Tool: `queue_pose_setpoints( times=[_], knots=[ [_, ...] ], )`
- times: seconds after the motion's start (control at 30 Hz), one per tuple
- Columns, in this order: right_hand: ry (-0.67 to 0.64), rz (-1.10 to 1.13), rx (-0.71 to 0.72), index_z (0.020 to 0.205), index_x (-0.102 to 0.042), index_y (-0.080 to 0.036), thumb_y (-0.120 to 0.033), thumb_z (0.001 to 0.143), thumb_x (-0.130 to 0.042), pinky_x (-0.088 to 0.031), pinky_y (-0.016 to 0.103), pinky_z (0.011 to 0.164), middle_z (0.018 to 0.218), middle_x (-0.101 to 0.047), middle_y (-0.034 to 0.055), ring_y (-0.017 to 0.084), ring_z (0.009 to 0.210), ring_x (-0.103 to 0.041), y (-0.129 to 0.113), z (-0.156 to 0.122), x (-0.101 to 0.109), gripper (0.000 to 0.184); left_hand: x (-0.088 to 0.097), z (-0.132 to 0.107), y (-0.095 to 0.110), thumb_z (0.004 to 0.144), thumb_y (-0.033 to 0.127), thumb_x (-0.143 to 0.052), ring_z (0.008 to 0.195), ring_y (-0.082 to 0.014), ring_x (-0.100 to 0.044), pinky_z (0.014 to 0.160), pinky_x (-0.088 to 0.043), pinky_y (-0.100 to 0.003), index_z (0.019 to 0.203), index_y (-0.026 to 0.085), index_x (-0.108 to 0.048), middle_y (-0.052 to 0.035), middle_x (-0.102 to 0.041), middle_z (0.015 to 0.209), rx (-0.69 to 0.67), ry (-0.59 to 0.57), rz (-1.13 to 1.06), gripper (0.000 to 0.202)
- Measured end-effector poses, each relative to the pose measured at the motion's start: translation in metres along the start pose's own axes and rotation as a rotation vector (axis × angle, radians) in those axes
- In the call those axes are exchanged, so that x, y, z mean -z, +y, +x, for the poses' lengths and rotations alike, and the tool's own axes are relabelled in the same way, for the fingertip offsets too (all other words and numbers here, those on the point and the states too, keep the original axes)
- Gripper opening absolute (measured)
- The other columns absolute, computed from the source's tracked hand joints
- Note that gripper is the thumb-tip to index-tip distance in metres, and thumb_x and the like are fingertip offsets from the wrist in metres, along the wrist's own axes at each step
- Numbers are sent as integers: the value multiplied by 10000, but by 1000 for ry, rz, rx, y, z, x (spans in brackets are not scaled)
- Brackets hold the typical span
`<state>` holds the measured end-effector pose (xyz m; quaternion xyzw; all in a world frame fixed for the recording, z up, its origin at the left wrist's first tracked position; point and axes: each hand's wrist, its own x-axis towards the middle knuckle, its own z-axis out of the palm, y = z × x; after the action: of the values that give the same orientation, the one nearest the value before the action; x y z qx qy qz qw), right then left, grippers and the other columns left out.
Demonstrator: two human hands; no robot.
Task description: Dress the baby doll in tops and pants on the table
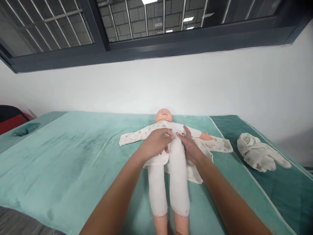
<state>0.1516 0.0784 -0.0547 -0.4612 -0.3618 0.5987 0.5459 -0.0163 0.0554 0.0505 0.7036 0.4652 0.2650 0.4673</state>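
Observation:
A baby doll (163, 115) lies on its back on a teal towel (73, 156), head toward the wall, white cloth legs (168, 182) toward me. A white printed baby shirt (137, 135) lies open under and over its torso. My left hand (156, 143) rests on the doll's belly, fingers curled and pinching the shirt's left flap. On the doll's right side, my right hand (189, 145) lies with its fingers pressed onto the shirt near the chest.
A bundled white garment (259, 153) lies on the darker green towel (288, 195) at right. A white wall stands right behind the table. A red and black object (9, 120) sits at far left. A small dark cloth (25, 129) lies near it.

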Motion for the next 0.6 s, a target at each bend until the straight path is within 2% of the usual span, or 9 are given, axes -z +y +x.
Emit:
queue_pose_setpoints(
  times=[0.07, 0.1, 0.17, 0.23, 0.27, 0.3, 0.4, 0.5, 0.6],
  knots=[
    [-3, -35, -5, 1552, -76, -340, -530, 766, -711, -495, 383, 1029, 1499, -442, 70, 236, 1249, -566, -1, 0, 2, 1029, -2, -10, -2, 859, 449, -512, 565, -110, -587, 465, -414, -229, 883, 180, -626, -55, -665, 934, -24, -33, -124, 293],
    [1, -49, -4, 1553, -82, -334, -534, 767, -707, -494, 375, 1029, 1501, -442, 69, 233, 1259, -557, -1, 0, 3, 1024, -1, -14, -7, 865, 449, -510, 614, -122, -610, 503, -453, -238, 909, 180, -638, -66, -673, 972, -41, 7, -168, 301],
    [5, -69, -1, 1553, -98, -331, -537, 773, -699, -489, 355, 1034, 1514, -426, 60, 223, 1289, -531, -1, 1, 4, 1005, 2, -20, -26, 876, 424, -508, 774, -161, -643, 627, -510, -274, 944, 194, -654, -70, -683, 1026, -53, 191, -179, 282],
    [16, -95, -2, 1549, -123, -334, -542, 781, -689, -476, 338, 1047, 1528, -409, 49, 215, 1316, -504, 0, 2, 6, 976, 5, -25, -50, 876, 381, -521, 935, -186, -626, 757, -504, -304, 939, 218, -655, -50, -680, 1055, -42, 444, -81, 220],
    [19, -111, -7, 1546, -137, -338, -545, 785, -684, -467, 335, 1056, 1531, -404, 42, 213, 1324, -496, 0, 3, 6, 960, 5, -29, -62, 873, 360, -533, 983, -189, -609, 814, -485, -316, 946, 228, -651, -40, -673, 1063, -36, 531, -16, 191],
    [19, -127, -13, 1544, -149, -342, -551, 790, -677, -459, 337, 1064, 1532, -403, 38, 213, 1328, -491, 0, 3, 7, 944, 4, -34, -74, 875, 352, -540, 995, -186, -597, 849, -467, -322, 952, 233, -644, -34, -663, 1059, -37, 564, 36, 176],
    [6, -155, -31, 1543, -152, -349, -568, 807, -651, -440, 359, 1083, 1535, -400, 33, 216, 1334, -484, -2, 2, 7, 916, -10, -57, -95, 906, 348, -519, 910, -159, -572, 821, -445, -300, 928, 232, -614, -18, -622, 976, -49, 504, 71, 151],
    [3, -170, -46, 1540, -153, -361, -570, 818, -637, -423, 365, 1097, 1563, -353, 21, 212, 1359, -453, -4, -1, 6, 895, -25, -78, -101, 927, 366, -502, 812, -139, -527, 756, -431, -275, 819, 211, -562, -6, -565, 874, -80, 418, 21, 198],
    [5, -181, -60, 1536, -162, -370, -568, 820, -634, -403, 365, 1113, 1576, -326, 9, 206, 1375, -432, -6, -3, 5, 880, -24, -83, -110, 939, 394, -468, 731, -137, -511, 699, -436, -273, 760, 201, -530, -5, -538, 793, -68, 386, -33, 271]
  ],
)
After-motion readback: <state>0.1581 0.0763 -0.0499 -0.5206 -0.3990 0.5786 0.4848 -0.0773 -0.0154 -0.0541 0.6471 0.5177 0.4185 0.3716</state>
